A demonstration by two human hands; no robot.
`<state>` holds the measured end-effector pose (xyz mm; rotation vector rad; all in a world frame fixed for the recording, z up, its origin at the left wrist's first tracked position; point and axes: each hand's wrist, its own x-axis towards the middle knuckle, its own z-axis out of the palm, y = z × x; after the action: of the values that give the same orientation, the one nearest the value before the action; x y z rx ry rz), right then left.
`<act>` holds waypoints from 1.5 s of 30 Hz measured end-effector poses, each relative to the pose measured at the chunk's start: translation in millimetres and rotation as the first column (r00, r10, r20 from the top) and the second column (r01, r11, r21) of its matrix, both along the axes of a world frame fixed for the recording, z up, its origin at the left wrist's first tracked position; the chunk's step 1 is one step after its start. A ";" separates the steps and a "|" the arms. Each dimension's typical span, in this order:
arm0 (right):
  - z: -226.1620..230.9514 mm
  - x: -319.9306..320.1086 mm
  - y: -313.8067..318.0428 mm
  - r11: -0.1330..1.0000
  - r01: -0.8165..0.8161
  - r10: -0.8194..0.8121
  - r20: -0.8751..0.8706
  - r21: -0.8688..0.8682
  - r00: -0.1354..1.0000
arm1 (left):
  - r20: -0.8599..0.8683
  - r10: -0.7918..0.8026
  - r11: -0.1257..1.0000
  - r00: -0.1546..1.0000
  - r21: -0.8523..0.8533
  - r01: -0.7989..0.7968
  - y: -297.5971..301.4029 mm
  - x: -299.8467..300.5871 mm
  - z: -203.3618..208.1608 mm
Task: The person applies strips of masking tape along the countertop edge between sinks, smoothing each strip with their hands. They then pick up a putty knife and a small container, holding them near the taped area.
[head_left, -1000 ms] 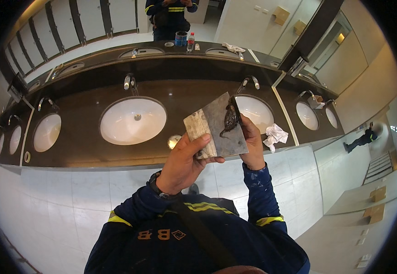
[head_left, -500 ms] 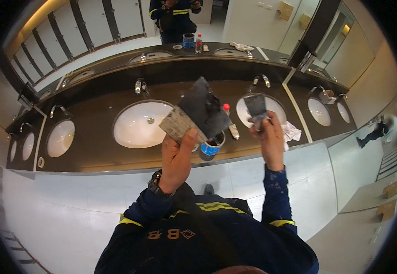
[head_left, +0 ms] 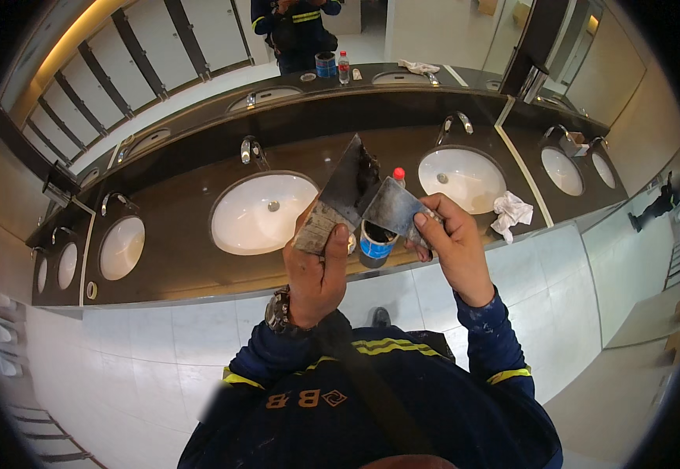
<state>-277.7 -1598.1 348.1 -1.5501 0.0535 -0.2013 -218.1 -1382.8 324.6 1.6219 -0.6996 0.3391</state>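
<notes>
My left hand (head_left: pixel 316 273) is closed around the worn, pale grip of a wide putty knife (head_left: pixel 348 176), thumb on its front. Black paste clings to the right side of the dark blade, which points up. In my right hand (head_left: pixel 461 246) a small grey metal scraper (head_left: pixel 391 205) is pinched between thumb and fingers. The scraper's edge meets or overlaps the putty knife's pasted side; whether they touch, I cannot tell. Just below the blades, a blue can (head_left: pixel 376 248) with dark contents stands at the counter's front edge. Behind the scraper, a red-capped bottle (head_left: pixel 399 176) is mostly hidden.
A long dark counter (head_left: pixel 175 184) carries several white sinks, including one on the left (head_left: pixel 265 211) and one on the right (head_left: pixel 461 180), with chrome taps. A crumpled white cloth (head_left: pixel 512 215) lies near the front edge. Behind runs a mirror (head_left: pixel 426 35). Another person (head_left: pixel 660 203) is far right.
My right hand has brought the scraper left and turned it, so it now reaches the putty knife's pasted side. The putty knife has tilted more upright. The whole view has shifted slightly.
</notes>
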 end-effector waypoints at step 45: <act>16.0 9.8 -0.1 0.994 0.002 -0.018 0.140 0.109 0.990 | 0.069 -0.041 0.999 0.997 0.021 0.039 -9.3 -6.4 -5.8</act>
<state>-268.0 -1598.2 364.1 -1.4244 -0.0384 -0.3105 -224.5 -1392.1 318.8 1.6187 -0.7897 0.3622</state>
